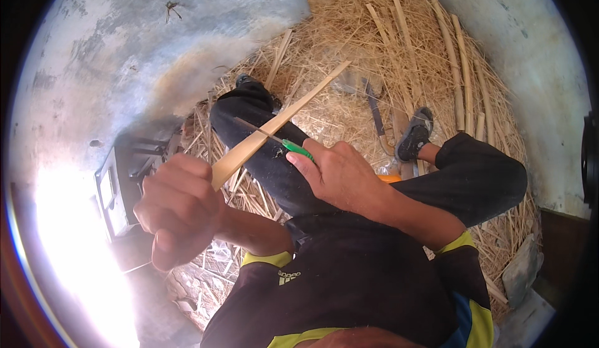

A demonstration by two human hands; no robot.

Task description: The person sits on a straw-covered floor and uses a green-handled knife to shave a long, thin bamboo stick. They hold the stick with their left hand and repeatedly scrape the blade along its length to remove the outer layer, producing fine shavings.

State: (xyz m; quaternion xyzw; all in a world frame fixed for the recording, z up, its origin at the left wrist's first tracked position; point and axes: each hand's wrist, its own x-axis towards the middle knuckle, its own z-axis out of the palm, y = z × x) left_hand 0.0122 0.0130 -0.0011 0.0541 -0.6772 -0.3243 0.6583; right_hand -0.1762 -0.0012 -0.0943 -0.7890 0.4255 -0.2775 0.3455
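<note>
My left hand (181, 207) is closed around the near end of a long, pale strip of split bamboo or wood (284, 117). The strip slants up and to the right over my lap and narrows toward its far tip. In my right hand (340, 173) is a knife (296, 148) with a green handle, my fingers closed on it. Its thin blade crosses the strip at about mid-length and sticks out past the strip's left side. Whether the edge bites into the strip I cannot tell.
Straw-like shavings (349, 11) cover the floor around my legs. Several long split poles (463, 67) lie at the right. A dark curved blade (376, 112) rests beside my right shoe (414, 134). Something orange (390, 178) shows beyond my right forearm. A dark framed object (118, 186) stands left.
</note>
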